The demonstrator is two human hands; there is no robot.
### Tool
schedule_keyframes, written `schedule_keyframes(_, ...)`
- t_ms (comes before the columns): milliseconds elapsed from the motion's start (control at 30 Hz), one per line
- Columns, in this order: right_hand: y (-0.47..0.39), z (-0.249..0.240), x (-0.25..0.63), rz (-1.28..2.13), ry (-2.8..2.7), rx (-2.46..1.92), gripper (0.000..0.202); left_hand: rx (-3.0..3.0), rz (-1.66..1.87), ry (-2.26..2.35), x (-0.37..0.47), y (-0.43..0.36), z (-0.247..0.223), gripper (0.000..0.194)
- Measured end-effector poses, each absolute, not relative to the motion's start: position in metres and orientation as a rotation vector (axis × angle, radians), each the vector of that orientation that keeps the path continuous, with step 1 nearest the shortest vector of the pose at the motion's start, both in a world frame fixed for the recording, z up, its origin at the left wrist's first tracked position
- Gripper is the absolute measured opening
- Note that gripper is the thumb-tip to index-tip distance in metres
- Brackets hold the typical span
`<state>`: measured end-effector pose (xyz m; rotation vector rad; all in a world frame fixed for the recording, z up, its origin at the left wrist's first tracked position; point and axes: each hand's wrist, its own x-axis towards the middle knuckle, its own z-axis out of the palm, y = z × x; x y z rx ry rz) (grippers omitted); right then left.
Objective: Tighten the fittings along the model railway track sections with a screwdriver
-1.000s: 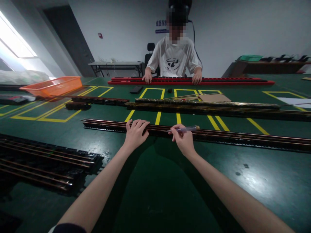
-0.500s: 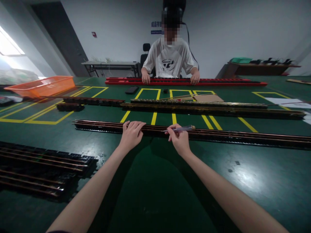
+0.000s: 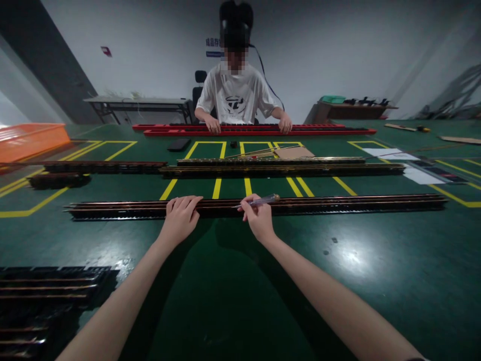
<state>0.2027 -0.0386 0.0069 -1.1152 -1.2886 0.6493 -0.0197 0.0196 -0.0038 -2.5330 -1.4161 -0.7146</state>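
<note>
A long black rail (image 3: 323,205) with copper-coloured rods along it lies crosswise on the green table in front of me. My left hand (image 3: 182,216) is closed over this rail left of the middle, its fingers bent across the top and the thumb on the near side. In my right hand (image 3: 258,218) is a slim screwdriver (image 3: 265,200) with a clear handle, held like a pen. Its handle points right and its thin shaft points left, down at the rail between my hands. Whether the tip touches the rail is too small to tell.
More black rails (image 3: 48,288) lie at the near left. Brass-coloured rails (image 3: 285,171) and a cardboard piece (image 3: 295,152) are beyond my rail. Across the table a co-worker (image 3: 236,100) has both hands on red rails (image 3: 315,132). An orange bin (image 3: 33,138) stands far left.
My view has turned to the right, so the whole scene sits further left. Both my hands stay at about the same places on the rail, the screwdriver still in the right one.
</note>
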Motion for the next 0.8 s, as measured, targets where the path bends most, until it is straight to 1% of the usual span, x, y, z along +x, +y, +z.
schedule_keyframes(267, -0.039, 0.007, 0.201, 0.632, -1.295, -1.099, 0.019, -2.565, -0.740, -1.401, -0.022, 0.021, -0.004, 0.040)
schedule_keyframes(533, -0.036, 0.005, 0.202, 0.638, -1.297, -1.149, 0.020, -2.650, -0.784, -1.241, -0.023, 0.022, -0.007, 0.043)
schedule_keyframes(800, -0.037, 0.007, 0.202, 0.668, -1.250, -1.112, 0.026, -2.525, -0.704, -1.386, 0.000, 0.013, -0.004, 0.043)
